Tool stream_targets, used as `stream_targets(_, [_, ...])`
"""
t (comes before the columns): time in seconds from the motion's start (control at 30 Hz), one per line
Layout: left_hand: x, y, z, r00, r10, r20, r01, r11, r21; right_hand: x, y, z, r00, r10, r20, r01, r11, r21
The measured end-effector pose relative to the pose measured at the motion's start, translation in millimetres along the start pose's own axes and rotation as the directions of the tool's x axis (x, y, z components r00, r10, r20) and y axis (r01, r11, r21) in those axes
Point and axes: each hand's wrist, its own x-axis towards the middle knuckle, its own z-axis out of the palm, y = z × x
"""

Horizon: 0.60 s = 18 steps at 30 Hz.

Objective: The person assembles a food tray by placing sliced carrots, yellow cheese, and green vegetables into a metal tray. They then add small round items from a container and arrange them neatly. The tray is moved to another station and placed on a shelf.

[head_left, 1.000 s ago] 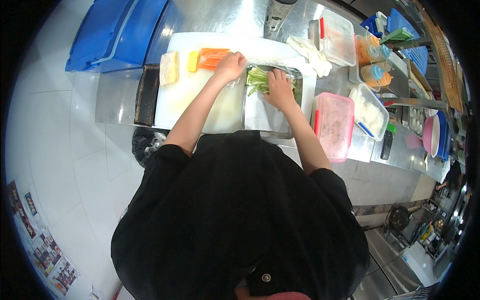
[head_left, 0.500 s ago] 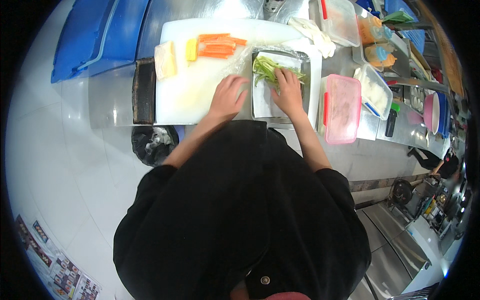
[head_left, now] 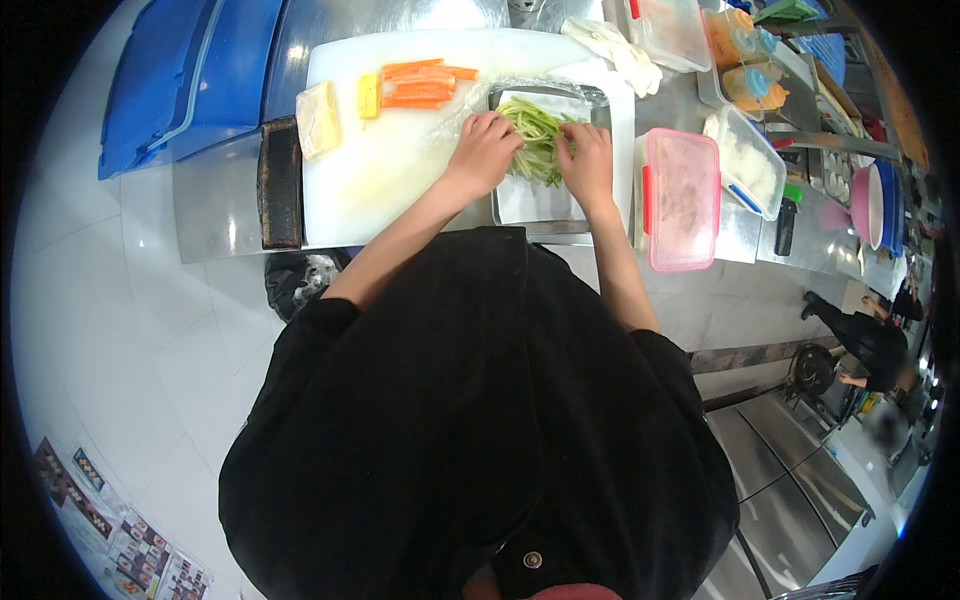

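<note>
A shallow metal tray [head_left: 551, 226], lined with white paper [head_left: 520, 203], holds a heap of thin green cucumber strips [head_left: 538, 135]. From the left, my left hand [head_left: 484, 152] reaches over the tray's edge, its fingers bent and closed at the heap's side. Opposite it, my right hand [head_left: 588, 163] grips the heap's right side between thumb and fingers. Crumpled clear plastic wrap [head_left: 462, 122] spreads from the tray onto the white cutting board [head_left: 385, 195]. Orange sticks [head_left: 420, 86], a yellow strip [head_left: 368, 97] and a pale yellow wrapped block [head_left: 319, 121] lie farther left on the board.
A pink-lidded container [head_left: 682, 195] and a box of white rice-like food [head_left: 748, 165] stand at the right. White gloves [head_left: 617, 52] lie behind the tray; squeeze bottles [head_left: 752, 85] are beyond. Blue bins [head_left: 225, 65] stand far left. Another person [head_left: 865, 335] is at far right.
My left hand has moved right, from over the board to the cucumber strips. My right hand has shifted to the heap's right side. The strips now lie in a broader heap toward the tray's middle.
</note>
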Motion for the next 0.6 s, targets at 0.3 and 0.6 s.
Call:
stream_targets(0.3, [-33.0,13.2,-21.4,0.988,-0.105,-0.111,0.092,0.989,-0.113,3.5,3.4,-2.6,0.976,0.062,0.21,-0.053,0.997,-0.048])
stream_targets(0.6, [-58.8,18.5,-38.8,0.96,-0.25,-0.126,0.229,0.96,-0.161,21.7,5.0,-13.4,0.982,0.078,0.172,-0.073,0.997,-0.035])
